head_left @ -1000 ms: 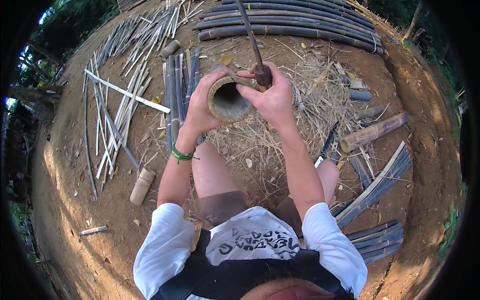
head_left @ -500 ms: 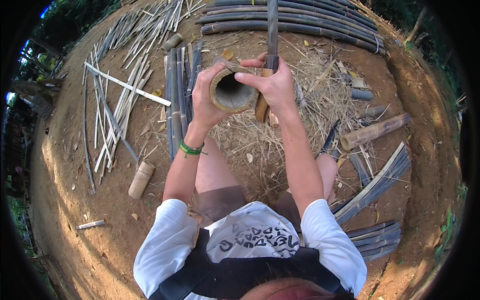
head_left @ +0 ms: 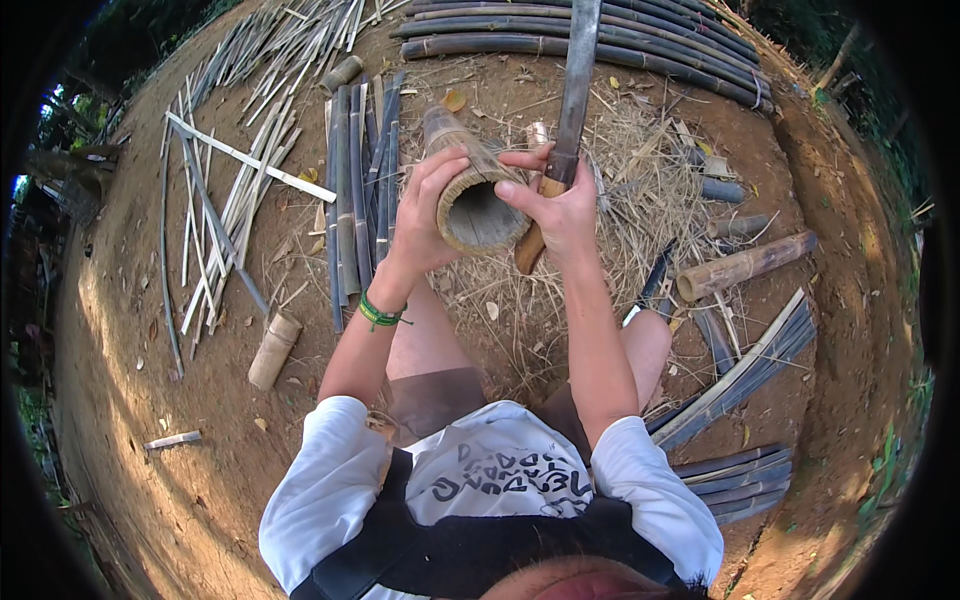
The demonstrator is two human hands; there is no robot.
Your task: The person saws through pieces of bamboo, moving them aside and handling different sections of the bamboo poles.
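Note:
A short hollow bamboo section is held up in front of me, its open cut end tilted toward me. My left hand wraps around its left side, fingers over the top and a green bracelet at the wrist. In my right hand is a machete, gripped by its wooden handle with the dark blade pointing up and away. The right thumb rests against the bamboo's rim. Shavings and fibres lie on the ground beyond and to the right.
Long dark bamboo poles are stacked at the far side. Pale split strips spread at left, near a short bamboo piece. Dark split lengths lie left of centre. At right are a bamboo log and bundled strips.
The bamboo section has shifted slightly right and nearer, tilting so that more of its outer side shows. The machete has leaned to the right, with its handle angled; both hands keep their holds.

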